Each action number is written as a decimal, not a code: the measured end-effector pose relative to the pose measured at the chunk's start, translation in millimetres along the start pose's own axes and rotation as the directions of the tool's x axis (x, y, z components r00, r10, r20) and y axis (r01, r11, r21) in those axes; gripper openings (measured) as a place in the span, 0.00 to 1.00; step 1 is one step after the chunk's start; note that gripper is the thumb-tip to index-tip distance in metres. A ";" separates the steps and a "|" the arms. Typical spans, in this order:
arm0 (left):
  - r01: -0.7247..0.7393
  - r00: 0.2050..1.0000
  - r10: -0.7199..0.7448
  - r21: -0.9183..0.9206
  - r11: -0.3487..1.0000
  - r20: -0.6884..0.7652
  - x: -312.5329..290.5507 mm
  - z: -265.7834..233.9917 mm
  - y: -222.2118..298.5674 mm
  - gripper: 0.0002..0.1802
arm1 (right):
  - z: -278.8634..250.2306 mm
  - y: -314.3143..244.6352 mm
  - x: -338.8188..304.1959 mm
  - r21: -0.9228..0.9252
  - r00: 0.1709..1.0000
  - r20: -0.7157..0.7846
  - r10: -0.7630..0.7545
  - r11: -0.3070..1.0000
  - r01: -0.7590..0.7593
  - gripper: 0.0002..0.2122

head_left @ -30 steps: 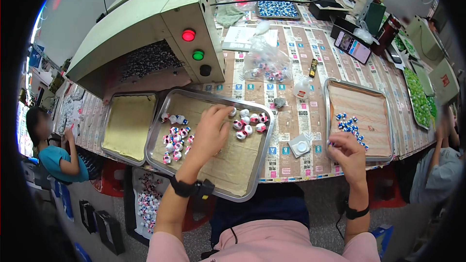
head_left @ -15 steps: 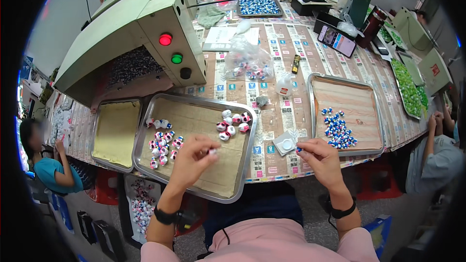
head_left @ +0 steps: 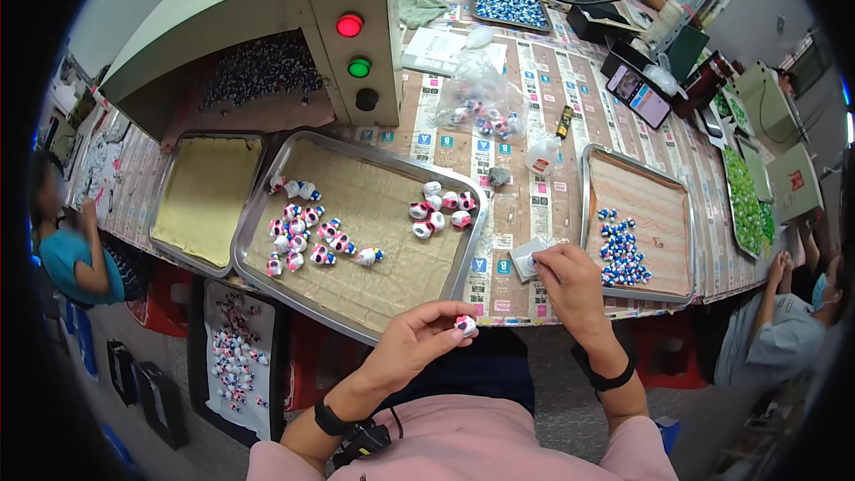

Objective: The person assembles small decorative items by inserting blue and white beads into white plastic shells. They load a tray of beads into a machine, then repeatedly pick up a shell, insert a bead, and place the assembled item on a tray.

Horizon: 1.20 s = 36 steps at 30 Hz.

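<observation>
My left hand (head_left: 411,347) is closed on a small white, black and pink figurine head (head_left: 466,325), held just off the table's front edge. My right hand (head_left: 574,289) pinches a small blue piece (head_left: 534,261), mostly covered by the fingertips, at a white square dish (head_left: 525,260). Whether the piece touches the dish is hard to tell. Left of centre, a metal tray (head_left: 392,240) carries loose figurine heads (head_left: 431,205) at its far right. Heads joined to blue parts (head_left: 298,232) lie toward its left side. Small blue-and-white pieces (head_left: 626,249) are heaped in the right tray (head_left: 668,187).
A machine (head_left: 356,0) with red and green lights stands back left, beside a yellow-lined tray (head_left: 205,200). Behind the dish are a small bottle (head_left: 542,156), a grey lump (head_left: 499,176) and a bag of figurines (head_left: 481,102). A propped phone (head_left: 638,96) stands farther back. Co-workers sit around.
My left hand has moved from over the tray to its front right, with a head in it. A head with blue parts now lies mid-tray. My right hand has come to the dish.
</observation>
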State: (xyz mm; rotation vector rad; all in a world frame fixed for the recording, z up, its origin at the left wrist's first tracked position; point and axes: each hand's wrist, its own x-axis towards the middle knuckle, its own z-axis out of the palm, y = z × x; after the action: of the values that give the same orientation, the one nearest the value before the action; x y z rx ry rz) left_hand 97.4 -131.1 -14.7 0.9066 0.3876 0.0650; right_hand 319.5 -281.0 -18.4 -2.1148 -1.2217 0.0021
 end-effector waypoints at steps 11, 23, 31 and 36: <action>0.029 0.996 -0.043 -0.160 0.987 -0.081 9.2 14.4 -3.4 0.19 | -9.6 -17.3 -7.1 0.270 0.969 0.014 0.248 0.932 -0.242 0.07; 0.046 0.995 -0.067 -0.265 0.963 -0.069 14.8 23.7 -10.5 0.17 | -15.0 -62.8 -40.1 0.604 0.973 0.156 0.168 0.763 -0.229 0.09; 0.030 0.995 -0.054 -0.257 0.966 -0.086 12.3 24.7 -14.3 0.16 | -10.7 -65.2 -40.7 0.612 0.977 0.167 0.131 0.763 -0.207 0.09; -0.026 0.997 0.014 -0.152 0.988 -0.077 10.1 19.6 -17.0 0.13 | -5.2 -63.6 -45.0 0.628 0.983 0.152 0.100 0.758 -0.174 0.10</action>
State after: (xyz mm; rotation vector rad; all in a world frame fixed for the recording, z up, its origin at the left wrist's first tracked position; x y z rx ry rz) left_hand 111.8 -154.2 -20.2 0.7577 0.4378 0.1457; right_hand 247.4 -297.7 6.6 -1.5937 -0.9350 0.5393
